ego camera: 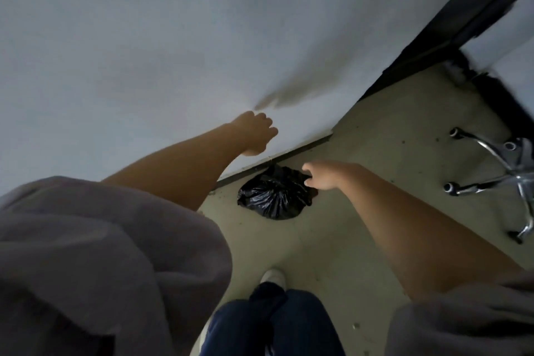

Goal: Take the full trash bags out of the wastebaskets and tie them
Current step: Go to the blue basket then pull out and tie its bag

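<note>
We look down along a pale grey wall (144,37) that fills the upper left of the view, with a dark baseboard (289,157) at its foot. Below it spreads a beige, speckled floor (375,153). A dark door frame or panel (462,9) runs diagonally in the upper right corner. Our 2 forearms reach forward out of loose grey sleeves (101,254); dark trousers (274,326) and a white shoe (273,276) show at the bottom.

At the right edge stands the chrome star base of an office chair (505,176) with black casters, well apart from the bag.

The black trash bag (274,196) sits on the floor, full and bunched at the top, touching or just beside the baseboard. No wastebasket surrounds it.

The left hand (255,134) is raised against the wall, above and to the left of the bag, its fingers curled together and holding nothing that we can see. The right hand (320,176) reaches to the bag's upper right edge, its fingers (307,167) apart and bent down toward the plastic; we cannot tell whether they touch it.
</note>
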{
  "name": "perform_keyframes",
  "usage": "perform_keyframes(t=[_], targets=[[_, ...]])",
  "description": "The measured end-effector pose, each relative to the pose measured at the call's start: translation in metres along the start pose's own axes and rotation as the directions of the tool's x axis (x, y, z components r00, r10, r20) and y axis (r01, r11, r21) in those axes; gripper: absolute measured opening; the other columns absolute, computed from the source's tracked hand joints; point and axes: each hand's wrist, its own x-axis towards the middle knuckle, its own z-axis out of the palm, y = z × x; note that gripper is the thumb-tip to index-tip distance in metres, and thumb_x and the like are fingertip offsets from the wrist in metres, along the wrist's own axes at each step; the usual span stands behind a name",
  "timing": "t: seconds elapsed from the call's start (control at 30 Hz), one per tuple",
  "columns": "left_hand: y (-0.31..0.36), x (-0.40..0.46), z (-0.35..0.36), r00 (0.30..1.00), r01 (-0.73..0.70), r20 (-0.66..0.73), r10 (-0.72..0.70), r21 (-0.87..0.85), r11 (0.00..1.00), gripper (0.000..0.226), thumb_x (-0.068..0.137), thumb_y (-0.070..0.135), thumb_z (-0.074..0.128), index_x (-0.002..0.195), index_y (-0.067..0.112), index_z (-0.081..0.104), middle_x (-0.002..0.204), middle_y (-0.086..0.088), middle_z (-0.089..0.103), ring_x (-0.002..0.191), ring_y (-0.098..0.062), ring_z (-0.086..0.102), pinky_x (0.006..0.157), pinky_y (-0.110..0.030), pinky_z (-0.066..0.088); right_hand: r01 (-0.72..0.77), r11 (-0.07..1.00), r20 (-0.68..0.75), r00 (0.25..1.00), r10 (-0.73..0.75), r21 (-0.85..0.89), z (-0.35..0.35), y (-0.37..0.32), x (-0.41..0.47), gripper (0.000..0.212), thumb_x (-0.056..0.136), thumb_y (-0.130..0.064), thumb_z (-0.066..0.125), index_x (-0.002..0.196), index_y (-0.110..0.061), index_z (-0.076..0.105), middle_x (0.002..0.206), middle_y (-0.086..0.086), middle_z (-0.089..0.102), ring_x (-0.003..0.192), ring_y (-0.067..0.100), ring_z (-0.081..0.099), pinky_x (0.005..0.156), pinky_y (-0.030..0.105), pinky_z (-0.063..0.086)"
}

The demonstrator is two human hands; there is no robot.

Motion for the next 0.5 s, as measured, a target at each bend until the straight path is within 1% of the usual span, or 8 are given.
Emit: perform_keyframes(t=[0.07,0.13,0.17,0.23,0.27,0.37,0.43,0.5], targets=[[-0.006,-0.029,-0.033,0.998,0.040,0.054,-0.031,-0.164,0.986,0.041,0.097,0.020,0.034,0.137,0.014,0.038,0.137,-0.010,0.046,0.125,-0.027,0.043,0.102,-0.040,0.039,0.010,0.998,0.003,1.000,-0.010,-0.063,-0.037,-0.015,-0.029,0.048,0.098,-0.030,0.042,0.142,-0.010,0.036,0.145,0.013,0.041,0.128,0.030,0.045,0.105,0.038,0.039],[-0.015,-0.065,-0.059,0.991,0.115,0.096,-0.088,-0.329,0.937,0.041,0.098,0.022,0.034,0.139,0.016,0.037,0.139,-0.009,0.045,0.128,-0.027,0.043,0.103,-0.041,0.040,0.026,0.992,-0.019,0.999,-0.028,-0.122,-0.066,-0.033,-0.055,0.041,0.097,-0.029,0.042,0.131,-0.006,0.047,0.131,0.014,0.053,0.115,0.030,0.054,0.098,0.040,0.046],[-0.020,-0.084,-0.070,0.986,0.158,0.119,-0.120,-0.404,0.901,0.041,0.098,0.022,0.035,0.138,0.017,0.038,0.139,-0.009,0.046,0.127,-0.027,0.044,0.103,-0.042,0.040,0.033,0.990,-0.041,0.998,-0.039,-0.139,-0.078,-0.043,-0.066,0.038,0.097,-0.028,0.042,0.125,-0.004,0.051,0.120,0.013,0.058,0.106,0.029,0.058,0.090,0.038,0.049],[-0.030,-0.122,-0.083,0.970,0.242,0.160,-0.185,-0.520,0.819,0.039,0.097,0.023,0.036,0.136,0.017,0.041,0.137,-0.009,0.049,0.124,-0.027,0.047,0.102,-0.042,0.042,0.040,0.985,-0.096,0.994,-0.057,-0.169,-0.096,-0.065,-0.090,0.028,0.096,-0.020,0.040,0.113,-0.002,0.054,0.100,0.010,0.060,0.088,0.027,0.058,0.072,0.034,0.047],[-0.034,-0.141,-0.086,0.959,0.284,0.177,-0.223,-0.564,0.775,0.039,0.097,0.024,0.037,0.135,0.018,0.042,0.136,-0.009,0.050,0.122,-0.027,0.049,0.101,-0.041,0.042,0.048,0.981,-0.144,0.987,-0.076,-0.188,-0.103,-0.078,-0.102,0.025,0.096,-0.016,0.039,0.110,-0.003,0.054,0.099,0.010,0.059,0.086,0.027,0.057,0.071,0.034,0.046],[-0.044,-0.203,-0.090,0.919,0.383,0.214,-0.330,-0.681,0.624,0.036,0.097,0.026,0.039,0.132,0.017,0.046,0.132,-0.010,0.054,0.118,-0.027,0.052,0.100,-0.042,0.043,0.093,0.964,-0.315,0.934,-0.172,-0.250,-0.113,-0.121,-0.136,0.027,0.097,-0.014,0.036,0.117,-0.006,0.051,0.112,0.013,0.055,0.098,0.030,0.056,0.084,0.039,0.046],[-0.045,-0.241,-0.088,0.891,0.418,0.222,-0.397,-0.743,0.522,0.035,0.098,0.030,0.040,0.129,0.016,0.048,0.128,-0.011,0.057,0.115,-0.028,0.054,0.099,-0.041,0.044,0.133,0.952,-0.360,0.904,-0.231,-0.276,-0.112,-0.146,-0.153,0.029,0.098,-0.018,0.034,0.121,-0.008,0.049,0.118,0.013,0.052,0.104,0.031,0.054,0.087,0.040,0.043],[-0.044,-0.273,-0.084,0.856,0.447,0.225,-0.465,-0.774,0.449,0.034,0.098,0.032,0.039,0.127,0.016,0.049,0.125,-0.010,0.059,0.112,-0.027,0.056,0.098,-0.041,0.045,0.169,0.938,-0.360,0.891,-0.276,-0.302,-0.109,-0.169,-0.166,0.031,0.098,-0.021,0.033,0.124,-0.009,0.047,0.122,0.013,0.050,0.108,0.031,0.052,0.090,0.040,0.041]])
